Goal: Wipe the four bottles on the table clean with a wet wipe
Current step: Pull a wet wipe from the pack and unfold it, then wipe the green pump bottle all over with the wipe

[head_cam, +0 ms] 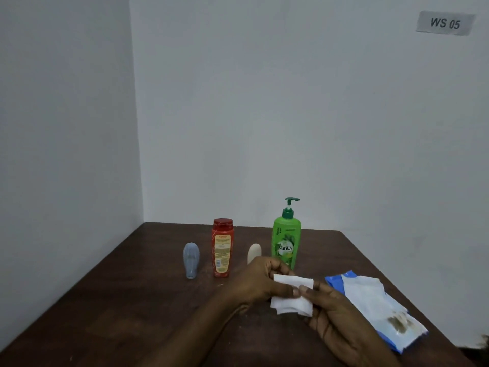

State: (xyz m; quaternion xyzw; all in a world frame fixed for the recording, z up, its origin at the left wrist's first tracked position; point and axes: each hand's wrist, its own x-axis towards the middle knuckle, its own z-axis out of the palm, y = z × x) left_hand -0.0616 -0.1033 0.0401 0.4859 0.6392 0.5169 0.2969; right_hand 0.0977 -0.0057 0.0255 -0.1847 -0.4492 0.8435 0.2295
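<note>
Four bottles stand in a row across the dark wooden table (111, 300): a small grey bottle (191, 260), a red bottle (222, 247), a small cream bottle (254, 252) partly hidden behind my left hand, and a tall green pump bottle (286, 239). In front of them, above the table, both hands hold a folded white wet wipe (291, 295). My left hand (258, 283) pinches its left side. My right hand (336, 313) pinches its right edge with curled fingers.
A blue and white wet wipe pack (375, 308) lies flat on the table at the right, near the right edge. White walls meet in a corner behind the table. A label reading WS 05 (445, 23) hangs on the right wall.
</note>
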